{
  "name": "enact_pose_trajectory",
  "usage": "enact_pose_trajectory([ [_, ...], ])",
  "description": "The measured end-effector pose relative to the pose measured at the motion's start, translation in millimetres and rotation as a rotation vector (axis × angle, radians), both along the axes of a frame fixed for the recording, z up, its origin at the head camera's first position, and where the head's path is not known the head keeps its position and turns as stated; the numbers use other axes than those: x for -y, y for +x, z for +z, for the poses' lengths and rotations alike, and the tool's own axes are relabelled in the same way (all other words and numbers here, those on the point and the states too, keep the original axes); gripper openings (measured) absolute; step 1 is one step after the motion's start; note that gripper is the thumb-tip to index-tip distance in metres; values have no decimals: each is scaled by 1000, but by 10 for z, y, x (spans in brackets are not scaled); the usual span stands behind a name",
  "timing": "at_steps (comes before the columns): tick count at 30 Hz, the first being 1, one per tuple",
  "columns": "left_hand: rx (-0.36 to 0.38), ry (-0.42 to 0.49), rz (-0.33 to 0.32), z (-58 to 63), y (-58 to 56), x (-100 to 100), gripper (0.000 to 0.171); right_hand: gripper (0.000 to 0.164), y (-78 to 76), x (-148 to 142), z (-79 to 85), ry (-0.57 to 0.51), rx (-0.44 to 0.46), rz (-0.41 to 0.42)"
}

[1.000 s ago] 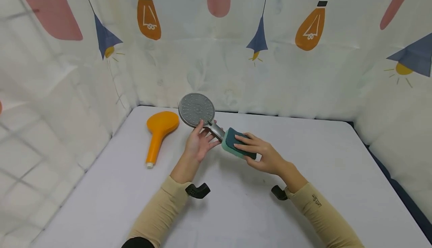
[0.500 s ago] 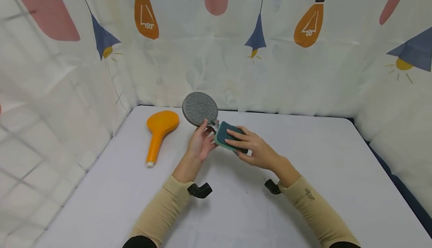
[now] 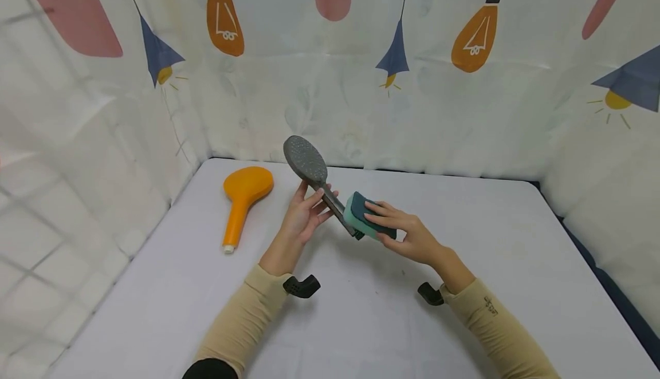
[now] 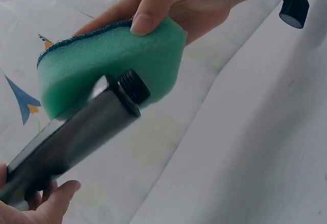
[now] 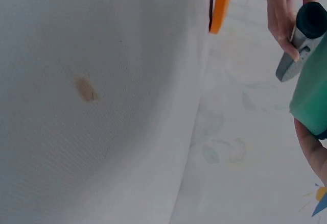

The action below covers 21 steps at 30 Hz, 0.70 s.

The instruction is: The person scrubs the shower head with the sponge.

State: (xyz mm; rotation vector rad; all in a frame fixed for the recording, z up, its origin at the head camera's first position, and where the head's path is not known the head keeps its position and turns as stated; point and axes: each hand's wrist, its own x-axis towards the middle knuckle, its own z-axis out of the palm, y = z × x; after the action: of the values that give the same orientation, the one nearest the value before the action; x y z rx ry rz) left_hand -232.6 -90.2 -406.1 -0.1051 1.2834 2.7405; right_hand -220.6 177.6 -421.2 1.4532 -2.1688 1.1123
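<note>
A grey shower head [image 3: 306,158] is held up over the table by my left hand [image 3: 301,214], which grips its handle just below the round face. The face is turned partly to the right, and the handle slants down to the right. My right hand [image 3: 407,233] pinches a green sponge [image 3: 356,212] with a dark teal scouring side, fingers on the dark side. The sponge's light green foam lies against the lower handle. In the left wrist view the handle's threaded end [image 4: 134,86] sticks out beside the foam [image 4: 112,60].
An orange shower head [image 3: 248,187] with a white end lies on the white table [image 3: 361,322], left of the left hand. A white cloth wall [image 3: 330,104] printed with lamps and bulbs rises behind the table. A brown spot [image 5: 86,89] marks the table surface.
The sponge slid up the handle toward the head, then back down toward its end. The left hand turned the shower head, so its face now shows narrower.
</note>
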Motion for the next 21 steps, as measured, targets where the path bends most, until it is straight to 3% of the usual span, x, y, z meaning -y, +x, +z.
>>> enact_pose_trajectory([
  [12, -6, 106, -16, -2, -18, 37, 75, 59, 22, 33, 31, -67, 35, -27],
  [21, -20, 99, -52, -28, -7, 5, 52, 59, 15, 38, 13, -77, 28, -29],
])
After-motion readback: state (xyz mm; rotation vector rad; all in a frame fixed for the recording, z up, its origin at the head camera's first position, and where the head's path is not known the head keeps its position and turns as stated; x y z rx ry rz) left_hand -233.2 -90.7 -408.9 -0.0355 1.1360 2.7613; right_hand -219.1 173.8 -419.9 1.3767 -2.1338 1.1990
